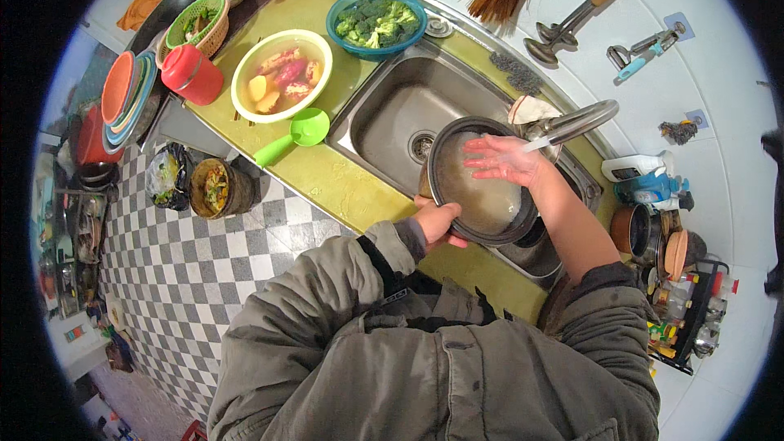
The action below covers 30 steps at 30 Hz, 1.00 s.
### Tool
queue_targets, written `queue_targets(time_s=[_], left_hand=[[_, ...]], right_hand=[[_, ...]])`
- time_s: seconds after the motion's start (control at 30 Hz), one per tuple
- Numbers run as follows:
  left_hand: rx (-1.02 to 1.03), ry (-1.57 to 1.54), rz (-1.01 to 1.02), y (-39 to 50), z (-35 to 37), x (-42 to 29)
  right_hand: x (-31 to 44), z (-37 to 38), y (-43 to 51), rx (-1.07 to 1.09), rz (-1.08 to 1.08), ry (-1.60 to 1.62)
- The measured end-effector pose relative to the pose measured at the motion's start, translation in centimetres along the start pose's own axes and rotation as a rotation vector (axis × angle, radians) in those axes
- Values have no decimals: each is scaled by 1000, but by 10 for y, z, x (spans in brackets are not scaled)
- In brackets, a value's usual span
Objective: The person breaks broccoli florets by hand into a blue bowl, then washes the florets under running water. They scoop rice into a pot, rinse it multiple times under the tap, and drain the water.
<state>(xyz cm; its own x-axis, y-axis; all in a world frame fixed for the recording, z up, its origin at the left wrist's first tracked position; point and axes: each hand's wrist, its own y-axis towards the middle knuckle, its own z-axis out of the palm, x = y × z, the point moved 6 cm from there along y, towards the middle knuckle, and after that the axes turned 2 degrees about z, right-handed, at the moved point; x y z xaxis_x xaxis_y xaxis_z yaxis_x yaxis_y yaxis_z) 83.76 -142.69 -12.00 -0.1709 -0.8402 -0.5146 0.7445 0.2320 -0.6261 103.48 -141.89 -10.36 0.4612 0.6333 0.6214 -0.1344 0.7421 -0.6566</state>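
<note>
My left hand (438,221) grips the near-left rim of a dark round cooking pot (436,173), thumb over the edge and fingers below. Cloudy, whitish water (489,205) stands in the pot; pale matter at its bottom cannot be made out clearly. Above that water my right hand (503,160) is held with wet fingers apart, holding nothing. A stream from the metal faucet (585,121) runs onto it near the wrist. The pot is over the divider of a stainless steel double sink (392,104), hiding much of the smaller basin (531,257).
Left of the sink are a green scoop (309,127), a pale yellow basin (240,89) of peeled sweet potatoes in water, and a teal colander (334,29) of broccoli. A red canister (195,76) stands farther left. Ladles (566,24) hang on the wall; bottles (643,187) stand right.
</note>
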Motion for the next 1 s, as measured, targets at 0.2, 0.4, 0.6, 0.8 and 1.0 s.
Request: queue_targets(time_s=[0.2,0.4,0.6,0.8,1.0], left_hand=[[10,-7,23,-7,0,-3],[-17,33,52,-10,-1,-5],[-17,50,14,-5,-3,-2],[-56,6,55,-9,-5,1],[20,11,100,-5,-7,8]], right_hand=[[22,-15,-24,-204,-155,-392],[54,-93,-65,-727,-342,-882],[21,-128,-56,-750,-29,-1644],[28,-134,-66,-973,19,-1761],[16,-95,-91,-865,-325,-1423]])
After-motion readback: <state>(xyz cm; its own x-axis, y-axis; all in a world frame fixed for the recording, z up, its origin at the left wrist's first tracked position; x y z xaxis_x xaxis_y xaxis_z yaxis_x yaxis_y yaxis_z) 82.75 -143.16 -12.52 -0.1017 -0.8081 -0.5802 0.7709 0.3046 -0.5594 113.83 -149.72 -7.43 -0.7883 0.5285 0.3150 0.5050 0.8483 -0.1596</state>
